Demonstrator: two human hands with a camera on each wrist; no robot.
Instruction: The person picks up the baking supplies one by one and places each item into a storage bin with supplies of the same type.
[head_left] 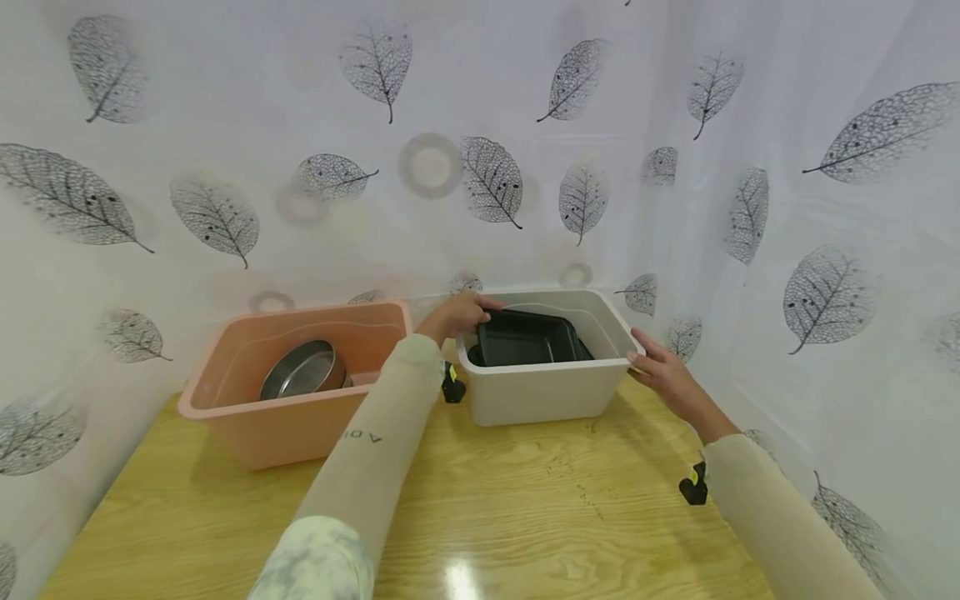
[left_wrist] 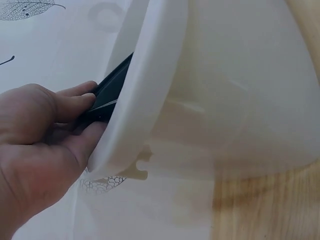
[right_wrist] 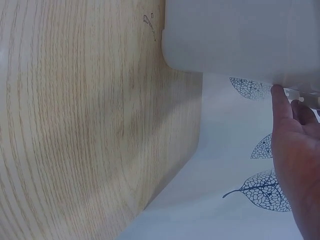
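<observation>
In the head view, my left hand point(head_left: 459, 317) pinches the left edge of a black rectangular baking pan point(head_left: 525, 340), which sits tilted inside a white plastic bin point(head_left: 540, 392). The left wrist view shows the thumb and fingers of that hand point(left_wrist: 45, 130) on either side of the black pan's rim point(left_wrist: 107, 97), beside the bin's lip. Another dark piece shows partly beneath the pan; its kind is hidden. My right hand point(head_left: 663, 375) grips the bin's right rim. Seen from the right wrist, the right hand point(right_wrist: 297, 145) touches the bin's outer wall point(right_wrist: 235, 40) near the lip.
To the left stands a peach plastic bin point(head_left: 300, 433) holding a round metal pan point(head_left: 303, 371). Both bins stand on a wood-grain table point(head_left: 510, 500). A leaf-printed white curtain point(head_left: 435, 83) hangs behind and to the right.
</observation>
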